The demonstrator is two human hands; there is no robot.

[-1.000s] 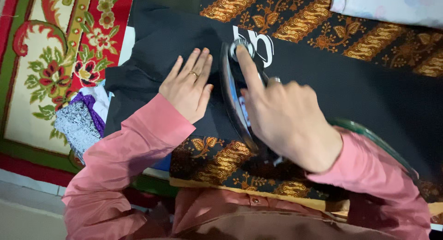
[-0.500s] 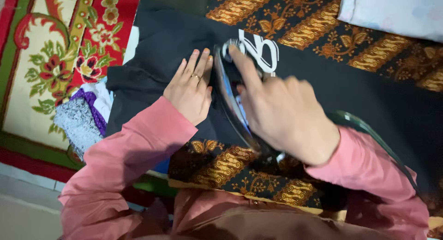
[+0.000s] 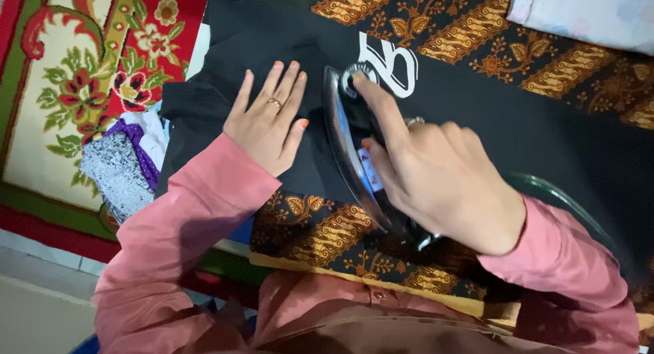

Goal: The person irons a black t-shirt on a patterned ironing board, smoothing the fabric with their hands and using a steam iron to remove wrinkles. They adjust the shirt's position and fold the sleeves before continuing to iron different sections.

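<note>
My right hand [image 3: 436, 177] grips the handle of a dark clothes iron [image 3: 347, 146], index finger stretched along its top toward the dial. The iron rests on a black garment [image 3: 504, 136] with a white printed mark [image 3: 388, 58]. My left hand [image 3: 266, 119] lies flat on the garment just left of the iron, fingers spread, a ring on one finger. Both arms wear pink sleeves. The garment is spread over a brown and gold batik cloth [image 3: 327, 235].
A red, cream and green floral carpet [image 3: 75, 75] lies at the left. A small pile of grey, purple and white clothes [image 3: 126, 163] sits by my left arm. A pale cloth [image 3: 586, 13] lies at the top right. A dark cord [image 3: 565, 201] curves behind my right wrist.
The iron slid left toward my left hand, then came back right. My left hand shifted a little up and left, and its fingers spread wider.
</note>
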